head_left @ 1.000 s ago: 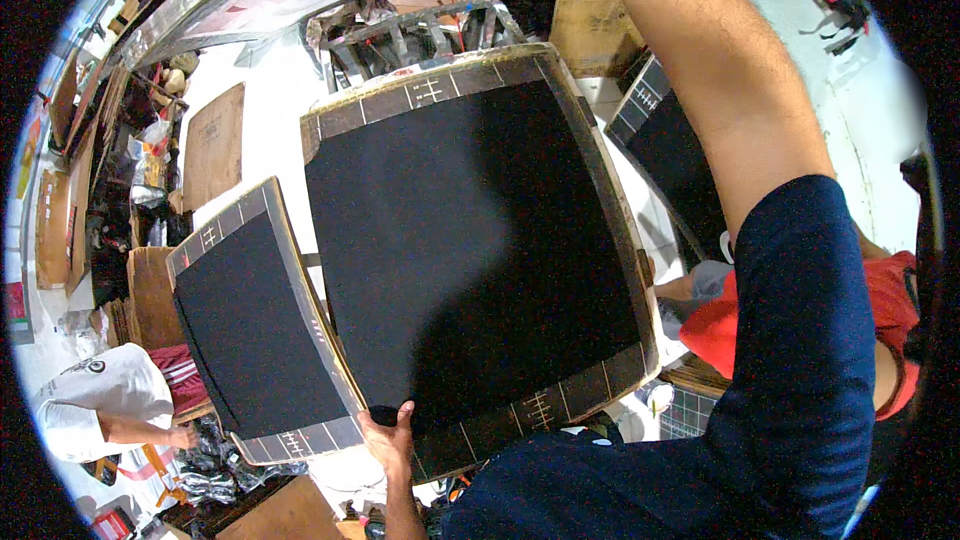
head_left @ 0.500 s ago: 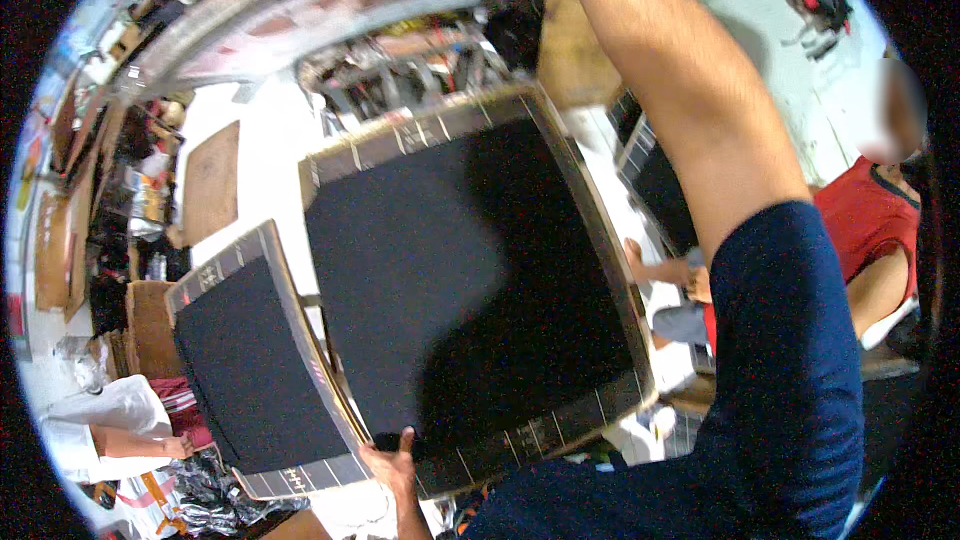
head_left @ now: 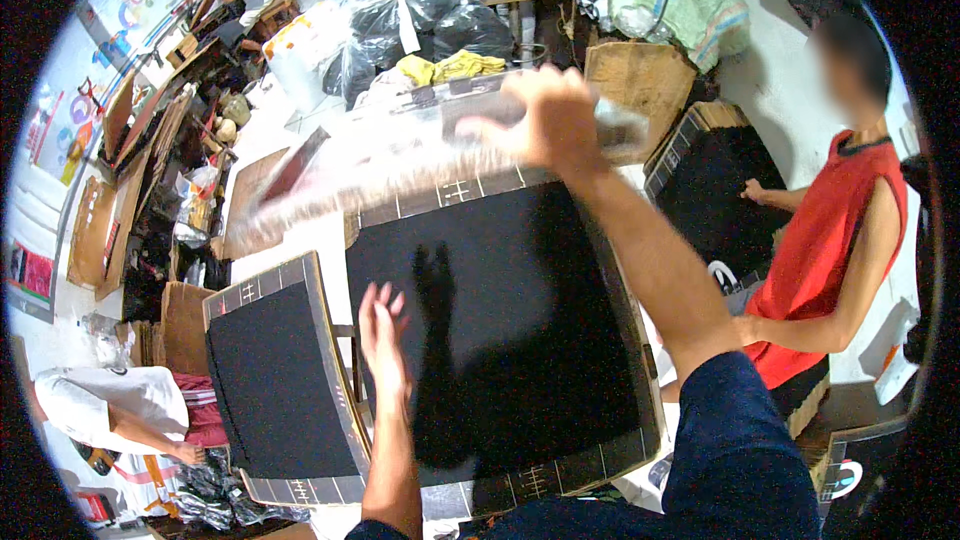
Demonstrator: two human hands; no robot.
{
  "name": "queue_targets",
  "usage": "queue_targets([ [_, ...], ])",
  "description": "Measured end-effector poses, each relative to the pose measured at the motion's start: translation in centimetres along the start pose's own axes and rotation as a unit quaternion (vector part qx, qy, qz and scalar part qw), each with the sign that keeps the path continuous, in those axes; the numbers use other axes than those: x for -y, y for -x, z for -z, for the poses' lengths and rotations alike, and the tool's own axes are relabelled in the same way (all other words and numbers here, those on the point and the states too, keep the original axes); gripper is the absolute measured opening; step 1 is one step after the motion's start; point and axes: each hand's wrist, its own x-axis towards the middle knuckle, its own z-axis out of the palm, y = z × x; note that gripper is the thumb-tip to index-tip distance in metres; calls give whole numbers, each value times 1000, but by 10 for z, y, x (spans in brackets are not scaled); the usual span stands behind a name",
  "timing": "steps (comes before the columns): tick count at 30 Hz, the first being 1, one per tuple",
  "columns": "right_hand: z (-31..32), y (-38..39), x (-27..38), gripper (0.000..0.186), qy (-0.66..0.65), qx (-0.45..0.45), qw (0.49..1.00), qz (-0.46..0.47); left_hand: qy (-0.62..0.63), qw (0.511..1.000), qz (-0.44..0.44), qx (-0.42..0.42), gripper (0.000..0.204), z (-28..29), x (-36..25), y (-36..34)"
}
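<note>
My right hand (head_left: 555,120) is wrapped over the upper edge of a pale framed panel, which looks like a printing screen (head_left: 400,155). It is blurred by motion and stands tilted at the far side of a large board (head_left: 455,500). Black cloth (head_left: 500,310) lies flat on that board, inside white ruled marks along its borders. Over the cloth's left edge, my left hand (head_left: 381,335) is held up with fingers apart and nothing in it. Its shadow and my arm's fall on the cloth.
At left stands a smaller board with black cloth (head_left: 285,380), and a person in white (head_left: 110,410) beside it. A person in red (head_left: 830,250) reaches to another black-covered board (head_left: 715,190) at right. Black bags (head_left: 410,20) and a green sack (head_left: 675,10) lie beyond.
My left hand has lifted from the board's near left edge and moved forward over the cloth. My right hand has come into view with the blurred printing screen. The whole view has shifted.
</note>
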Motion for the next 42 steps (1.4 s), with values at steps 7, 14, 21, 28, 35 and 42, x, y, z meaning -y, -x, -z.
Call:
queue_targets([
  [7,-1,191,56,54,-80,244,960,-115,170,934,260,-179,58,-77,34,-41],
  [14,88,282,68,46,-175,173,939,-242,-94,950,294,-57,68,9,123,-58],
  [21,312,473,97,19,0,174,868,-465,-365,869,107,317,78,89,161,-121],
  [28,438,626,258,23,68,310,619,-719,-158,916,366,50,89,57,156,-152],
  [35,475,732,295,29,-94,536,460,-702,-515,847,116,56,70,0,148,-98],
  [42,465,749,261,34,27,196,374,-906,-407,761,-389,322,44,-165,161,130],
])
